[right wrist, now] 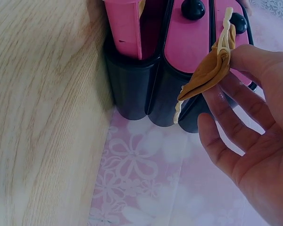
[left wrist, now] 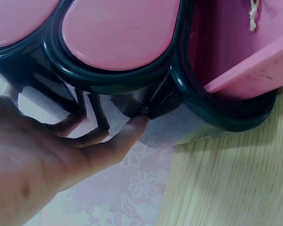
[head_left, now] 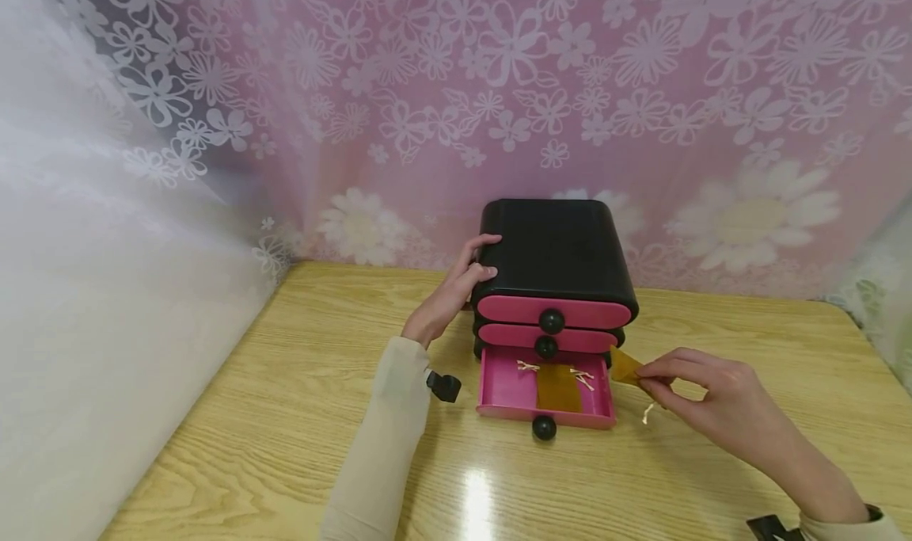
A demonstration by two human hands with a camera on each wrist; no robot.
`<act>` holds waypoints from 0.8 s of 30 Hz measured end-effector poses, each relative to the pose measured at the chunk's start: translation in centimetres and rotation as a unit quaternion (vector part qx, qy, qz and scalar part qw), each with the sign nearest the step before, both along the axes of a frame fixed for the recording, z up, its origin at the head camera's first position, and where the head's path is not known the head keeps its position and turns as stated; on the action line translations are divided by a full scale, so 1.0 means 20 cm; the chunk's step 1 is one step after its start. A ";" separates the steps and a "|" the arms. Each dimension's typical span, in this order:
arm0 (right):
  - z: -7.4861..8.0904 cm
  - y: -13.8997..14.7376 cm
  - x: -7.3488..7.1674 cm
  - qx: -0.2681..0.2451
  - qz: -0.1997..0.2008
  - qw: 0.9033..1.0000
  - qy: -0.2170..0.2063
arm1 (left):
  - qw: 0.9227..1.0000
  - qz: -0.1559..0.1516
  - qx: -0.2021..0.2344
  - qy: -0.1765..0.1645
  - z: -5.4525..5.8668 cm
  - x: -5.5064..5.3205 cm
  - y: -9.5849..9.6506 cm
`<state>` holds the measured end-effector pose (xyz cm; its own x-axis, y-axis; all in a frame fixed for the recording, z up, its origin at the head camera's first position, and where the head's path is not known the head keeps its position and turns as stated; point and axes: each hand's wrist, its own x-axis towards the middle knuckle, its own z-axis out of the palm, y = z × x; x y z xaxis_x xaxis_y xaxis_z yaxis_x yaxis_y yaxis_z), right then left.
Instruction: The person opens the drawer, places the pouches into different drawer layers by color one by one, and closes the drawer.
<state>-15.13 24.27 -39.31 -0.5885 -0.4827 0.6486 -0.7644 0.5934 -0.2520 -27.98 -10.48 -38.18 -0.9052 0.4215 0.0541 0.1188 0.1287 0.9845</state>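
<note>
A black cabinet (head_left: 556, 244) with pink drawer fronts stands on the table, its lowest drawer (head_left: 507, 390) pulled out. In that drawer lies a mustard-brown drawstring pouch (head_left: 559, 389) with cream cords at both sides. My left hand (head_left: 447, 302) rests against the cabinet's left side, fingers spread along it in the left wrist view. Just right of the drawer, my right hand (head_left: 720, 394) pinches a second mustard-brown drawstring pouch (right wrist: 206, 74) between thumb and fingers. Cream cords hang from this pouch, which is held above the table.
The two upper drawers (head_left: 553, 311) are closed, each with a round black knob. A wood-grain table (head_left: 285, 414) spreads around the cabinet. Behind it hangs a pink flowered curtain (head_left: 442, 113), and a whitish sheet (head_left: 107, 287) borders the left side.
</note>
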 end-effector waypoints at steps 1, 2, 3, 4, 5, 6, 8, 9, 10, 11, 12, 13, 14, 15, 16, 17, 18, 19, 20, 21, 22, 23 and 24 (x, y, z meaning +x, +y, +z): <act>0.00 0.00 0.00 0.001 0.000 1.000 0.000 | 1.000 0.000 0.001 0.000 0.00 0.00 0.00; 0.00 0.00 0.00 0.001 -0.001 1.000 0.001 | 1.000 0.000 0.001 0.001 0.00 0.00 0.00; 0.00 0.00 0.00 0.001 0.000 1.000 0.000 | 1.000 0.000 0.002 0.001 0.00 0.00 0.00; 0.00 -0.01 0.00 0.000 0.001 1.000 0.000 | 1.000 -0.001 0.002 0.001 0.00 0.00 0.00; 0.00 -0.01 0.00 -0.001 0.002 1.000 0.000 | 1.000 -0.001 0.002 0.002 0.00 0.00 0.00; 0.00 -0.01 0.00 -0.002 0.005 1.000 -0.002 | 1.000 0.000 0.003 0.002 0.00 0.00 0.00; 0.00 -0.02 0.00 -0.004 0.008 1.000 0.000 | 1.000 -0.001 0.003 0.002 0.00 0.01 0.00; 0.00 -0.02 0.00 -0.004 0.009 1.000 0.000 | 1.000 -0.002 0.003 0.001 0.00 0.01 0.00; 0.00 -0.03 0.00 -0.007 0.014 1.000 0.000 | 1.000 -0.002 0.003 0.000 0.01 0.01 0.00; 0.00 -0.03 0.00 -0.008 0.017 1.000 0.000 | 1.000 -0.003 0.003 0.000 0.00 0.01 0.00; 0.00 -0.04 -0.01 -0.007 0.019 1.000 0.001 | 1.000 -0.003 0.003 -0.001 0.00 0.01 0.00; 0.00 -0.05 -0.01 -0.006 0.021 1.000 0.002 | 1.000 -0.002 0.003 -0.002 0.00 0.01 0.00; -0.01 -0.06 -0.01 -0.005 0.022 1.000 0.002 | 1.000 -0.001 0.002 -0.002 0.00 0.01 0.00; -0.01 -0.07 -0.02 -0.009 0.027 1.000 0.001 | 1.000 0.000 0.002 -0.003 0.00 0.01 0.00; -0.01 -0.07 -0.02 -0.011 0.031 0.999 0.002 | 1.000 0.000 0.002 -0.003 0.00 0.01 -0.01; -0.01 -0.08 -0.03 -0.011 0.031 0.999 0.003 | 1.000 0.000 0.002 -0.003 0.00 0.01 -0.01; -0.01 -0.09 -0.03 -0.012 0.032 0.999 0.003 | 1.000 0.000 0.002 -0.002 0.00 0.01 -0.01; -0.01 -0.10 -0.03 -0.015 0.036 0.999 0.002 | 1.000 -0.001 0.002 -0.002 0.00 0.01 -0.01; -0.01 -0.10 -0.03 -0.018 0.041 0.999 0.002 | 1.000 -0.003 0.002 -0.001 0.00 0.01 -0.01; -0.01 -0.11 -0.04 -0.021 0.045 0.999 0.001 | 1.000 -0.004 0.003 -0.001 0.01 0.01 -0.01; -0.01 -0.12 -0.04 -0.019 0.046 0.999 0.000 | 1.000 -0.005 0.003 -0.001 0.01 0.01 -0.01; -0.01 -0.12 -0.04 -0.019 0.049 0.999 -0.002 | 1.000 -0.005 0.003 -0.001 0.01 0.01 -0.01; -0.02 -0.13 -0.04 -0.019 0.051 0.999 -0.004 | 1.000 -0.005 0.003 -0.001 0.01 0.01 -0.01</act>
